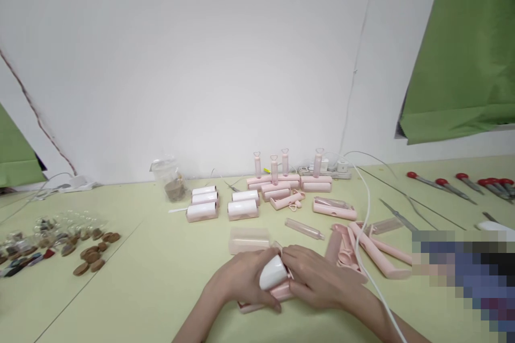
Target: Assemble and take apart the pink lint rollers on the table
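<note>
At the near middle of the table (161,278), the left hand (246,276) has its fingers around a white cylinder (273,272) over a pink case (281,292); best kept steady. Rightward, the right hand's (316,277) fingers bend, grip unclear; gentle, even pressure suits.

White roll (272,273), pale pink case (282,291), translucent pink tube (304,229), pale yellow-green tabletop (161,278), plain white wall (161,64), plain green curtain (462,53), grey tools (457,192) with red ends (411,175), brown discs (92,254), white cable (369,193), clear bag (163,168) with contents (174,191) that look brown, though blurred.
</note>
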Tool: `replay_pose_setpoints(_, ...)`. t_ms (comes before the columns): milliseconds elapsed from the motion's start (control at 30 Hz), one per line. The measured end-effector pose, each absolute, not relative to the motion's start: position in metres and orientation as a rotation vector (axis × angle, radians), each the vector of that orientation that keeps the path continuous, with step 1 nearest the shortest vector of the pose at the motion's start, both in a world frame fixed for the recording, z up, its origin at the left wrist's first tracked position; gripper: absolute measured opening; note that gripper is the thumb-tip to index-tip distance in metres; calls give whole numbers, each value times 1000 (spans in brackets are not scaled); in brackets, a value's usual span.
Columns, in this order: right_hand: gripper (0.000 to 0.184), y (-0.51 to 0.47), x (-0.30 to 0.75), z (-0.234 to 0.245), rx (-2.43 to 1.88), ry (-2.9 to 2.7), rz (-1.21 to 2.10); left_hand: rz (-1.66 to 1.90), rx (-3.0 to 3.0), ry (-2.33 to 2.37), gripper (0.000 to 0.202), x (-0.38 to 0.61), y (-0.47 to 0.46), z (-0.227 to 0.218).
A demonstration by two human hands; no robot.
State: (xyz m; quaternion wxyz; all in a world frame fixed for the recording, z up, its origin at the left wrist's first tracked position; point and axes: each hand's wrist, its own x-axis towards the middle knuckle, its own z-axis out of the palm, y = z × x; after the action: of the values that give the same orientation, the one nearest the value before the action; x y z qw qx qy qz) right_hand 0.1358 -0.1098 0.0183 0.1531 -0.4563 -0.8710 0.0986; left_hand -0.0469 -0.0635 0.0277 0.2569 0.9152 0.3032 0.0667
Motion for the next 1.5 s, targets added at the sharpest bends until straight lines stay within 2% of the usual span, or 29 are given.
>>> replay_pose_setpoints(200, 14, -111, 136, 16, -1276, -2477, 313, 202, 2473, 748, 69, -48, -64, 28)
replay_pose_setpoints(400, 5, -109, 144, 21, -1299, -2383, 344, 223, 2487, 778, 63, -47, -65, 31)
replay_pose_setpoints(500, 15, -105, 153, 29, -1357, -2200, 426, 329, 2421, 837, 60, -48, -63, 29)
replay_pose_setpoints(600, 25, -100, 158, 30, -1340, -2028, 608, 461, 2296, 861, 48, -48, -62, 28)
replay_pose_setpoints(700, 26, -95, 155, 21, -1270, -1861, 803, 591, 2175, 859, 43, -43, -63, 26)
replay_pose_setpoints(867, 46, -88, 135, 1, -887, -1529, 1223, 952, 1987, 844, 52, -31, -63, 16)
replay_pose_setpoints(933, 41, -85, 127, 1, -786, -1450, 1291, 1030, 2031, 801, 66, -37, -54, 14)
replay_pose_setpoints(1033, 34, -76, 119, 14, -873, -1464, 1110, 1022, 2101, 731, 96, -66, -31, 9)
replay_pose_setpoints(1233, 34, -38, 103, 39, -1115, -1909, 471, 738, 1882, 845, 87, -114, 0, -22)
replay_pose_setpoints(1367, 27, -23, 91, 37, -1113, -2191, 341, 715, 1836, 842, 55, -112, -1, -32)
replay_pose_setpoints(1500, 28, -23, 82, 25, -1150, -2311, 251, 701, 1834, 821, 54, -110, -1, -26)
